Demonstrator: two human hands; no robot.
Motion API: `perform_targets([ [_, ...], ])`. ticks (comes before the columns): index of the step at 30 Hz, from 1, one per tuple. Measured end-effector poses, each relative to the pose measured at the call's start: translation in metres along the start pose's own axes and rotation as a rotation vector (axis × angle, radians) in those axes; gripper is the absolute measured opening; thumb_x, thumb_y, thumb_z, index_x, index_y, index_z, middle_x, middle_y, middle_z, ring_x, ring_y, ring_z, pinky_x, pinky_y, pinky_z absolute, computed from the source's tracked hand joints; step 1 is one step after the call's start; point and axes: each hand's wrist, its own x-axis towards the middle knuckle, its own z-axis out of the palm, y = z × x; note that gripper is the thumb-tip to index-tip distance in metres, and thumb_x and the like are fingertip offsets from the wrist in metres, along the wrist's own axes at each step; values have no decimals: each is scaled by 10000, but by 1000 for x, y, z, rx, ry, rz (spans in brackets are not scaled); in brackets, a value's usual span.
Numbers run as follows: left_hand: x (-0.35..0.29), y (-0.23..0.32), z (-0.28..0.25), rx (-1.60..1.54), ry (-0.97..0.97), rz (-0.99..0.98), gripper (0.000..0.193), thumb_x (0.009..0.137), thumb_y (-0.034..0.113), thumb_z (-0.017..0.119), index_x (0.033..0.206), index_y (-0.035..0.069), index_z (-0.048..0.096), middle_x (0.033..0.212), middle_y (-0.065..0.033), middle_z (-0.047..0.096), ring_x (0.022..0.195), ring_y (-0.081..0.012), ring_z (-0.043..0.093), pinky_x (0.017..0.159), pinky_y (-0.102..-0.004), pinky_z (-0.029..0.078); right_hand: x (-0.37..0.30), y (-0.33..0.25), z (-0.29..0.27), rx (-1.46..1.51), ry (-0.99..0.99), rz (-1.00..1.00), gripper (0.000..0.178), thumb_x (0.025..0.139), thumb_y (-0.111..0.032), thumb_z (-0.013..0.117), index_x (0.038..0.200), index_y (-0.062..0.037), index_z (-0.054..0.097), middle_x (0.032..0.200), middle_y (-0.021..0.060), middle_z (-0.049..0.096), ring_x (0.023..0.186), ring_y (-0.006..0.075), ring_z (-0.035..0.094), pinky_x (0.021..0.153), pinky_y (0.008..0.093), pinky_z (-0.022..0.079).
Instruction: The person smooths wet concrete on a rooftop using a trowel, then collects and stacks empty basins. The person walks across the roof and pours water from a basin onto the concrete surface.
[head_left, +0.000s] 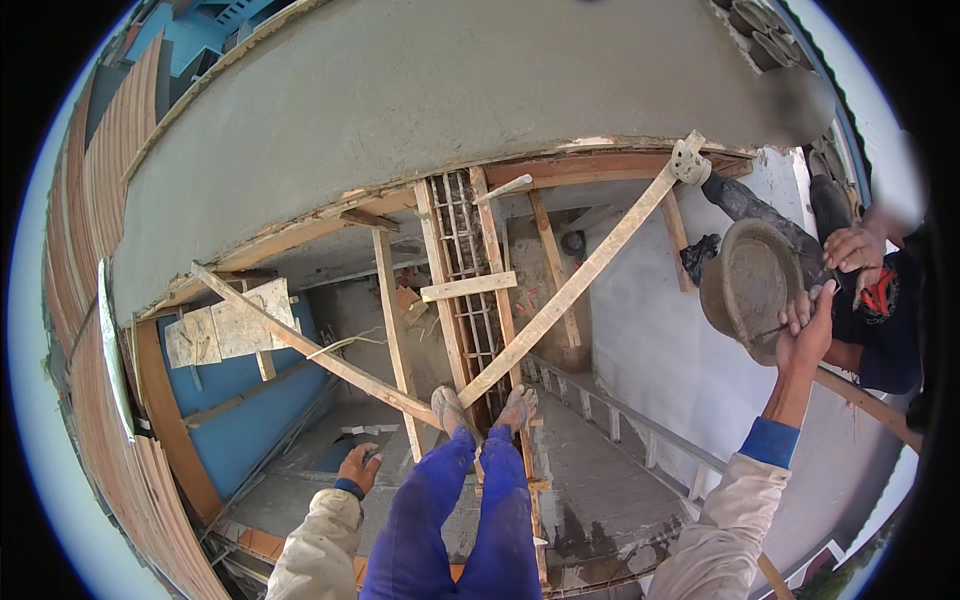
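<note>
With my right hand (808, 335) I grip the rim of a round bucket (712, 290) at the right. Wet grey mortar (757, 275) lies inside it, and the bucket is tilted toward me. A co-worker's hand (797, 312) is at the same rim beside mine; the co-worker's other hand (855, 250) is near the far side of the bucket. Out to the left, my left hand (357, 470) hangs in the air with loosely bent fingers and nothing visible in it. My feet, in sandals (450, 408), stand on a narrow wooden beam form (450, 330) with steel bars inside.
Wet concrete slab (400, 90) spreads ahead. Diagonal wooden braces (590, 275) meet near my feet, and a short crosspiece (468, 287) spans the form. Below are a deep drop to a floor (600, 440) and a ladder (640, 425). Corrugated roofing sheets (110, 190) lie left; more buckets (765, 40) stand far right.
</note>
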Motion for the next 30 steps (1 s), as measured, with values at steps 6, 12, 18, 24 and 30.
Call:
perform_targets([
  [6, 65, 41, 109, -453, -292, -171, 370, 994, 294, 613, 1286, 66, 608, 1162, -83, 693, 1034, -215, 646, 919, -346, 496, -137, 100, 46, -207, -161, 211, 422, 1092, -445, 412, 797, -143, 433, 518, -58, 303, 411, 67, 249, 471, 259, 320],
  [12, 138, 87, 202, -1289, -568, -411, 481, 1008, 437, 573, 1367, 117, 572, 1294, -84, 641, 1173, -223, 618, 995, -368, 503, -236, 134, 93, 119, -587, 528, 459, 1098, -428, 382, 785, -104, 474, 477, -39, 342, 384, 79, 296, 475, 276, 378],
  [18, 195, 32, 205, -1618, -387, -381, 495, 1007, 447, 571, 1380, 123, 560, 1312, -87, 633, 1193, -234, 611, 1008, -385, 499, -248, 183, 159, 9, -913, 598, 464, 1095, -396, 421, 831, -40, 559, 508, -27, 392, 428, 86, 369, 493, 285, 391],
  [24, 267, -9, 140, -1801, -169, -228, 509, 1006, 457, 570, 1393, 128, 548, 1329, -89, 625, 1213, -244, 603, 1022, -402, 495, -265, 260, 245, -354, -1104, 219, 350, 1064, -310, 521, 1010, 18, 630, 651, 75, 623, 596, 185, 633, 574, 325, 480],
  [30, 358, -2, 115, -1905, -138, -69, 523, 1005, 466, 568, 1407, 133, 537, 1347, -92, 616, 1233, -255, 595, 1036, -419, 492, -254, 342, 289, -501, -1002, -172, 281, 1032, -242, 553, 1102, 17, 634, 805, 187, 702, 771, 371, 700, 661, 426, 523],
])
